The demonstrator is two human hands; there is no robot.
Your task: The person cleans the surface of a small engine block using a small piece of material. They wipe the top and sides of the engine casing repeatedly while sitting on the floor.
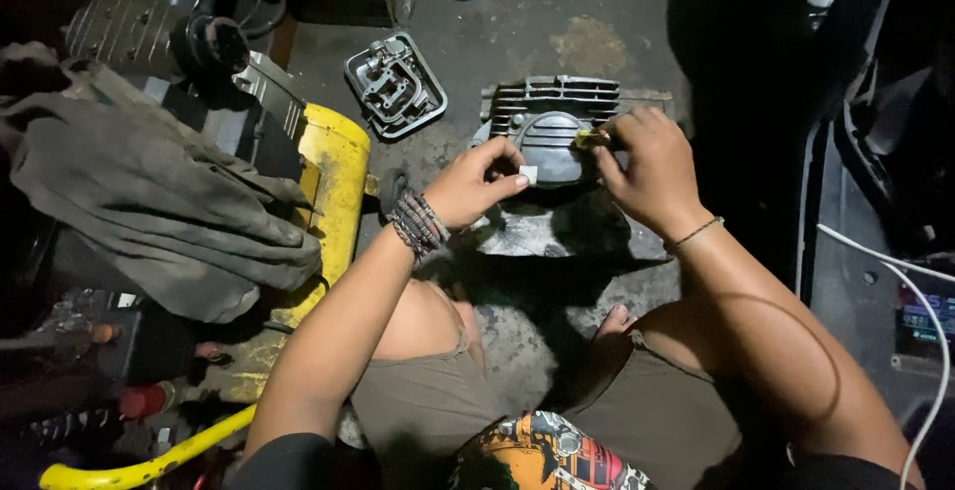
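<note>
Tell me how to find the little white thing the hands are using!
Start at the big yellow frame, then look right to the grey finned engine part on the concrete floor. The left hand, with dark bracelets on its wrist, pinches the small white piece against that part. It is the only pale, square-cornered bit there; the right hand holds something yellowish instead.

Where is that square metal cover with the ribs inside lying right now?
The metal cover lies on the concrete floor in the head view, upper middle, left of the finned engine cylinder head and above the yellow frame.
</note>
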